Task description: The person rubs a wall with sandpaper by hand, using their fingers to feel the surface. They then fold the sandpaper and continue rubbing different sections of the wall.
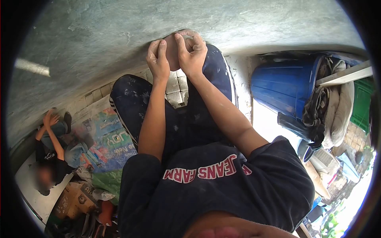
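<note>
Up against the grey wall [131, 27], my left hand [157, 59] and my right hand [192, 53] are side by side. Between them is a flat brown piece [172, 53], which resembles sandpaper, though its exact kind is not clear. My left hand is closed on its left side, with the thumb lying over the near face. My right hand is closed on the right side, thumb on the face and fingers curled behind. Pale dust coats the fingers of both hands. My knees, in dark dusty trousers [133, 99], are bent below the wall.
At the right a blue barrel [279, 85] lies near hanging cloths [337, 107] and a pale wooden bar [345, 74]. Another person [55, 142] sits at the left beside a printed sheet [109, 137]. A cardboard box [75, 200] is at the lower left.
</note>
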`<action>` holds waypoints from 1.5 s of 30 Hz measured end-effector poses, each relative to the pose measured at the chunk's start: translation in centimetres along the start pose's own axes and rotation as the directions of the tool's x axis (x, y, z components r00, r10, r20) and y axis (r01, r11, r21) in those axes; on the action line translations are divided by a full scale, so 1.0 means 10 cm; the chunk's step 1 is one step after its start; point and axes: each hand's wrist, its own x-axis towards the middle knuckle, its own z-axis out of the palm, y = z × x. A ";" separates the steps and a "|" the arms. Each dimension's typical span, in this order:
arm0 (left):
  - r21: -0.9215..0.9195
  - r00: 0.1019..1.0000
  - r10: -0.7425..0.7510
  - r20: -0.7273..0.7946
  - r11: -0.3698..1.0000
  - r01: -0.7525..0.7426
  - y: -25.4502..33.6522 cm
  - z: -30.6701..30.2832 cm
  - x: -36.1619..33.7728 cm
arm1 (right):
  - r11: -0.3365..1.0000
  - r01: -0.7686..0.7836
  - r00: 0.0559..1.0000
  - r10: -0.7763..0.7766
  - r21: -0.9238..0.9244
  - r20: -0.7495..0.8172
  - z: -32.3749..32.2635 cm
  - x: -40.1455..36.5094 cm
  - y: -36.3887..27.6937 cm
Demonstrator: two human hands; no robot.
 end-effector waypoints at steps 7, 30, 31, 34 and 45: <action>-0.020 1.000 -0.015 0.004 1.000 0.015 0.00 0.00 0.00 | 0.987 -0.161 0.986 0.162 -0.028 0.041 -0.03 -0.03 -0.03; -0.066 0.999 -0.040 0.007 0.997 0.040 -0.02 0.00 -0.02 | 0.992 -0.044 0.999 0.046 -0.120 0.020 -0.01 0.00 -0.05; -0.063 0.999 -0.042 0.008 0.997 0.042 -0.01 0.00 -0.02 | 0.992 -0.044 0.999 0.046 -0.121 0.019 -0.01 0.00 -0.05; -0.055 0.999 -0.041 0.004 0.998 0.041 -0.01 0.00 -0.02 | 0.996 -0.091 0.995 0.092 -0.021 0.037 0.01 0.00 -0.05; -0.041 0.998 -0.060 0.011 0.997 0.061 0.02 0.02 -0.01 | 0.998 -0.063 0.998 0.063 -0.016 0.018 -0.01 0.03 -0.09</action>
